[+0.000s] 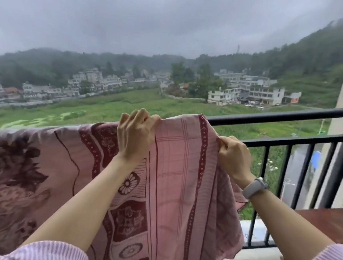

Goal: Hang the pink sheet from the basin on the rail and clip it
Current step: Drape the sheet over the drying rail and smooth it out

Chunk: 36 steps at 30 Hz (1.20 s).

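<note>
- Both hands are raised at the rail [278, 116], each gripping the pink sheet [170, 170].
- Left hand [135, 132]: fingers are curled over the sheet's top fold, right at rail height.
- Right hand [234, 155]: the sheet's right edge is pinched just below the rail; a watch [255, 187] is worn on that wrist.
- Sheet is draped over the black balcony rail, spread leftward, patterned side facing the camera.
- Brown counter [329, 222] is seen at lower right, beside the railing.

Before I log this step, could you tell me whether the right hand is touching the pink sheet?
Touching. The head view shows the right hand pinching the pink sheet's edge just below the rail.
</note>
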{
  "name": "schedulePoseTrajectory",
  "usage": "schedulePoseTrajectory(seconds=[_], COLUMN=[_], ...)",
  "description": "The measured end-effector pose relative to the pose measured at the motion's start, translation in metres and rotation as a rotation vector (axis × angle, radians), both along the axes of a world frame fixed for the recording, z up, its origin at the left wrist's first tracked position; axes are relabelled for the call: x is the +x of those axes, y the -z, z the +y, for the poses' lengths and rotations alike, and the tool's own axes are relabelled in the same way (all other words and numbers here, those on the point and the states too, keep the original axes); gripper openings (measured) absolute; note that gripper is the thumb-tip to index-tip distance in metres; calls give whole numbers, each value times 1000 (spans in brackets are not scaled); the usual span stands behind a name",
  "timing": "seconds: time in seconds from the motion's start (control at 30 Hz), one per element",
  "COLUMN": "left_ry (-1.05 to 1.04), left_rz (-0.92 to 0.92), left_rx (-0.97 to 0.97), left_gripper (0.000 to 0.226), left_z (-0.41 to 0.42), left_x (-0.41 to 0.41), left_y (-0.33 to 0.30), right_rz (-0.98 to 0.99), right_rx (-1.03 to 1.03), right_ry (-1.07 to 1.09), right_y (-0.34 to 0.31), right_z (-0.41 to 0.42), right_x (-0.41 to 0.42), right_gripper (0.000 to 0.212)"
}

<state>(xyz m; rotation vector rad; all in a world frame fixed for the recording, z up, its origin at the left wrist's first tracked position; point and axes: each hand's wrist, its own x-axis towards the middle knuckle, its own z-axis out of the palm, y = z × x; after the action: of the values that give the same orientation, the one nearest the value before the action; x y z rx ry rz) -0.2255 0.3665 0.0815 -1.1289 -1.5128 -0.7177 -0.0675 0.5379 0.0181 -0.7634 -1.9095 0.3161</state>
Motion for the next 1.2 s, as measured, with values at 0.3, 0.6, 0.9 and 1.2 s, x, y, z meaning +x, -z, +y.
schedulePoseTrajectory(seconds=[0.3, 0.6, 0.9, 1.2], left_ry=[29, -142, 120, -453], left_rz=[-139, -636, -439, -674], left_rx=[250, -756, -81, -147], left_gripper=[14, 55, 18, 35], left_z=[20, 54, -5, -211], left_x=[15, -21, -27, -145], left_y=[-105, -52, -40, -6], right_rz=[391, -161, -383, -418], right_rx=[58, -235, 316, 566], right_ry=[-102, -211, -487, -433], right_y=[-130, -111, -99, -76], right_z=[16, 45, -43, -169], right_x=[-23, -58, -71, -157], right_gripper=[26, 28, 31, 34])
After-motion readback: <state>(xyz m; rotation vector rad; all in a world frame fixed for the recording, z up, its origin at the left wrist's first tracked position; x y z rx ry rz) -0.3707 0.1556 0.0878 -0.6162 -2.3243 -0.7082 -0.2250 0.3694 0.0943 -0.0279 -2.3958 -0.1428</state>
